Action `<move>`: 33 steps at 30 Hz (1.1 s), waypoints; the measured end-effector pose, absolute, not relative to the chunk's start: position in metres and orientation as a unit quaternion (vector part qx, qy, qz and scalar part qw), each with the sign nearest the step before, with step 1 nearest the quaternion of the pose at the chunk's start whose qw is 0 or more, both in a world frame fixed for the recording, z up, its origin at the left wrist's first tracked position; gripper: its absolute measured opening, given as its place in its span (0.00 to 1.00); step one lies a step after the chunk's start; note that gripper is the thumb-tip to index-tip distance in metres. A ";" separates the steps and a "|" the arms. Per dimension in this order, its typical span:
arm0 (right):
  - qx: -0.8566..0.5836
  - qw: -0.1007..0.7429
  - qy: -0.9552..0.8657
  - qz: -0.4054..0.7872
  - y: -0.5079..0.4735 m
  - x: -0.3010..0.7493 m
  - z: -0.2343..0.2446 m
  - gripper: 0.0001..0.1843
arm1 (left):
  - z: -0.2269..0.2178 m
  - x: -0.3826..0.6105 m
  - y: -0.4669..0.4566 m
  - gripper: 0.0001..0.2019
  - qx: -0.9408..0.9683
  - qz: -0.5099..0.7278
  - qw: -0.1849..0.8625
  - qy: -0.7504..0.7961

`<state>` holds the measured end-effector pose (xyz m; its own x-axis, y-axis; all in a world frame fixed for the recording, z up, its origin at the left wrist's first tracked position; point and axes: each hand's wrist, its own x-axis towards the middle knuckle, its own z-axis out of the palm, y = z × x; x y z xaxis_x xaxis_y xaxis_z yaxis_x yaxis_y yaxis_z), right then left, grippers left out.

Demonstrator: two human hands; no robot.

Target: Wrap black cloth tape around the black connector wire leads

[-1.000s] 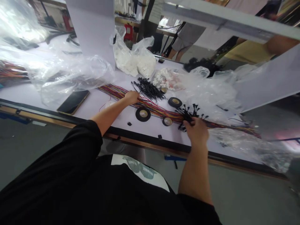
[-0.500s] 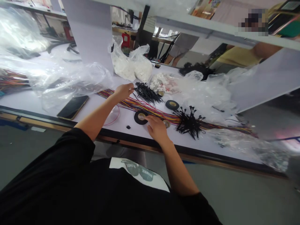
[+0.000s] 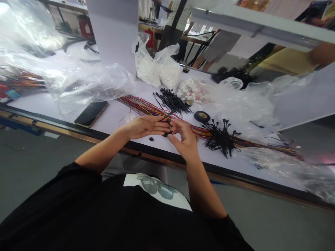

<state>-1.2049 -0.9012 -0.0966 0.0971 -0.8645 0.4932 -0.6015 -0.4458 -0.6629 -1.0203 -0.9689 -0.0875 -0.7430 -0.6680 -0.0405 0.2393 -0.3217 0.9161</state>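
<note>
My left hand (image 3: pixel 146 127) is over the front of the table, palm turned toward me and fingers pointing right. A short black cable (image 3: pixel 171 113) sticks out beyond its thumb and forefinger, which seem closed on it. My right hand (image 3: pixel 185 138) faces it with curved fingers, thumb and fingertips apart. Between the two hands lies a black tape roll (image 3: pixel 167 134), mostly covered by fingers. Behind them a bundle of coloured wires (image 3: pixel 141 105) runs across the table. A pile of black cables (image 3: pixel 172 100) lies just beyond the bundle.
Another black tape roll (image 3: pixel 202 116) lies beyond the wires. More black cables (image 3: pixel 222 137) spread over the bundle at right. A phone (image 3: pixel 91 114) lies left, near plastic bags (image 3: pixel 89 87). Bags of white parts (image 3: pixel 167 71) stand behind. Other people are beyond the table.
My left hand has left the black cable pile and come nearer, to the right, with a black cable at its fingertips. My right hand stays by the tape roll, more curled. The view has shifted.
</note>
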 end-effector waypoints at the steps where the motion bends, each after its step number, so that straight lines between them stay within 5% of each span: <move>1: -0.724 0.162 0.504 -0.442 -0.896 -1.198 -0.091 0.24 | -0.086 -1.022 -0.960 0.12 0.236 -0.751 0.291 -0.543; 5: -0.634 0.186 0.555 -0.505 -0.888 -1.180 -0.086 0.15 | -0.082 -1.024 -0.939 0.10 0.359 -0.528 0.280 -0.717; 9: -0.564 0.266 0.540 -0.566 -0.894 -1.179 -0.095 0.17 | -0.080 -1.022 -0.934 0.10 0.373 -0.353 0.323 -0.795; 19: -0.638 0.319 0.504 -0.487 -0.911 -1.198 -0.096 0.18 | -0.105 -1.029 -0.923 0.06 0.355 -0.703 0.376 -0.488; 21: -0.651 0.319 0.505 -0.469 -0.920 -1.213 -0.105 0.20 | -0.108 -1.027 -0.926 0.09 0.355 -0.719 0.409 -0.437; 23: -0.661 0.230 0.572 -0.429 -0.927 -1.226 -0.118 0.19 | -0.109 -1.023 -0.932 0.11 0.359 -0.717 0.441 -0.403; 28: -0.759 0.089 0.625 -0.162 -0.930 -1.227 -0.139 0.23 | -0.113 -1.025 -0.939 0.11 0.362 -0.705 0.475 -0.383; 33: -0.741 0.143 0.608 -0.246 -0.918 -1.220 -0.131 0.19 | -0.117 -1.032 -0.934 0.03 0.389 -0.619 0.495 -0.469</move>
